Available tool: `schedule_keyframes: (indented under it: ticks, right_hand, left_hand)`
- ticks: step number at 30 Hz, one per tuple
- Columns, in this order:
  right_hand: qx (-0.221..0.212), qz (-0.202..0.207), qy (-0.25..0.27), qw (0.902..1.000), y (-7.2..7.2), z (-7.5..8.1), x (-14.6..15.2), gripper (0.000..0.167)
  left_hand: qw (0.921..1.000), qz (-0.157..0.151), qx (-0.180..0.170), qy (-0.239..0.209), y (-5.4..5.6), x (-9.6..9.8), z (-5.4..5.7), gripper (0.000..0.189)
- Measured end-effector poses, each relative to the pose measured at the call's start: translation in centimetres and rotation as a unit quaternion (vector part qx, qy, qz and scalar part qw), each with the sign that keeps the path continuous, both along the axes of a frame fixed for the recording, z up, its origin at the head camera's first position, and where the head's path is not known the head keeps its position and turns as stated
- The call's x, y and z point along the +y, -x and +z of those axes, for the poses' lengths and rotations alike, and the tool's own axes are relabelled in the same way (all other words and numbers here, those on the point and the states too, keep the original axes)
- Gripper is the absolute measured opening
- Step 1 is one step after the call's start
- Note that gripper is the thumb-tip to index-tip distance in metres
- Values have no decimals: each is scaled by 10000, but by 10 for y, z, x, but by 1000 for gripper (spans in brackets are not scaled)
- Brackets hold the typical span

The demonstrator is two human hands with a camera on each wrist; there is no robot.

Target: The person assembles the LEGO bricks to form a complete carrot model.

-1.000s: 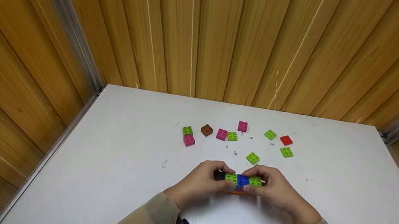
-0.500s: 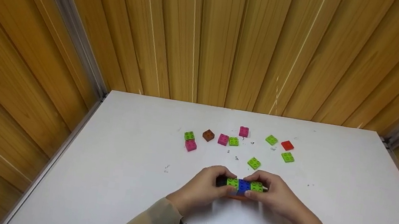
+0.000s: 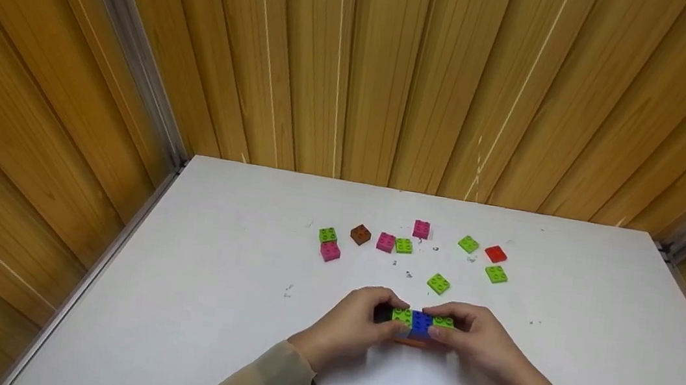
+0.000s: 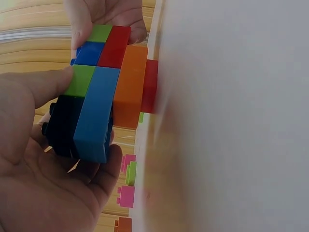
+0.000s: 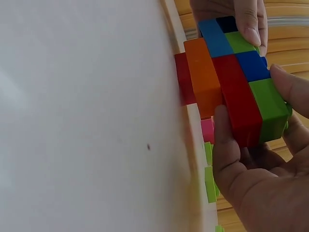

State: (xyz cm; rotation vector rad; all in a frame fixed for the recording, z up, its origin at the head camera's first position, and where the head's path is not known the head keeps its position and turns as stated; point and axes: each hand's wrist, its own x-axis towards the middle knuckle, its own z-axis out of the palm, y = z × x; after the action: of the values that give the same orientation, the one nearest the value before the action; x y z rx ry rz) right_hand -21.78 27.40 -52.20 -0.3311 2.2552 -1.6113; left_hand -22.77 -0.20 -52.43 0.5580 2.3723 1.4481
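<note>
A stack of toy building bricks stands near the table's front, between both hands. Its top row has a black brick [image 4: 65, 121], a green one [image 4: 79, 79], a blue brick [image 3: 422, 324] and another green brick [image 5: 270, 108]. Beneath lie a light blue brick [image 4: 96, 113] and a red brick [image 5: 236, 99] end to end, then an orange brick [image 5: 203, 77], with another red brick [image 5: 185, 77] lowest. My left hand [image 3: 356, 322] grips the black end, thumb on the adjoining green brick. My right hand [image 3: 482, 340] holds the opposite end, thumb on the front of the top row.
Loose bricks lie on the white table [image 3: 208, 280] beyond the hands: pink [image 3: 421, 229], brown [image 3: 361, 234], red [image 3: 496, 254] and several green ones, one green brick [image 3: 438, 283] closest to the stack. A wood-patterned wall [image 3: 377, 72] rises behind the table.
The head view has shifted slightly. My right thumb has slid a little to the right along the top row. Both hands keep hold of the stack, and the loose bricks stay put.
</note>
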Motion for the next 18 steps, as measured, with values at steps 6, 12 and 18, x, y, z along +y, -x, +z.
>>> schedule_keyframes:
  ticks: [6, 12, 18]
  right_hand:
    - [51, -152, -86, 9998, -4, 1, -3, 41]
    - [7, -141, -105, 9998, -4, -1, -3, 41]
    - [14, -218, -318, 9993, -4, 0, -3, 41]
  left_hand:
    - [9999, -17, -69, -127, 0, -1, -2, 22]
    - [9990, 52, -224, -394, 8, -10, -5, 37]
    - [9904, 1203, -124, -676, 25, -32, -6, 44]
